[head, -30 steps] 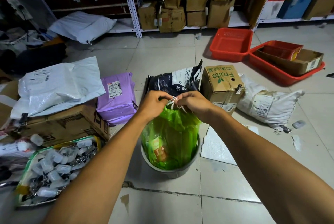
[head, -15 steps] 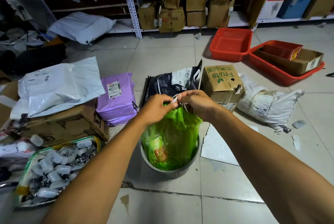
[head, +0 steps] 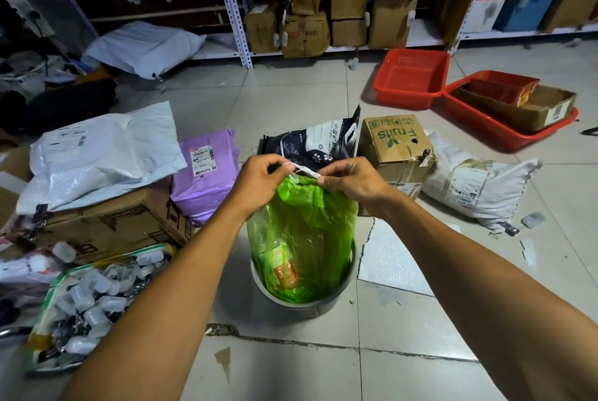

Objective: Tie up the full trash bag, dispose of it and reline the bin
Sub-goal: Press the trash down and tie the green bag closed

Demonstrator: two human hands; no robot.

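A full green trash bag (head: 304, 232) stands in a round grey bin (head: 302, 303) on the tiled floor, its top gathered and raised above the rim. A white drawstring (head: 305, 170) stretches between my hands just over the bag's neck. My left hand (head: 262, 180) pinches one end of the string, fingers curled. My right hand (head: 351, 180) pinches the other end between thumb and fingers. Packaging shows through the bag's thin plastic.
Behind the bin lie a dark pet-food bag (head: 317, 145), a "Fruits" carton (head: 396, 145), a purple parcel (head: 205, 170) and white mailers (head: 100, 151). Red baskets (head: 412, 77) sit back right. A tray of small plastic items (head: 87, 300) lies at left, shelving beyond.
My hands have drawn apart, pulling the white drawstring taut between them. The bag's top has risen a little higher above the bin.
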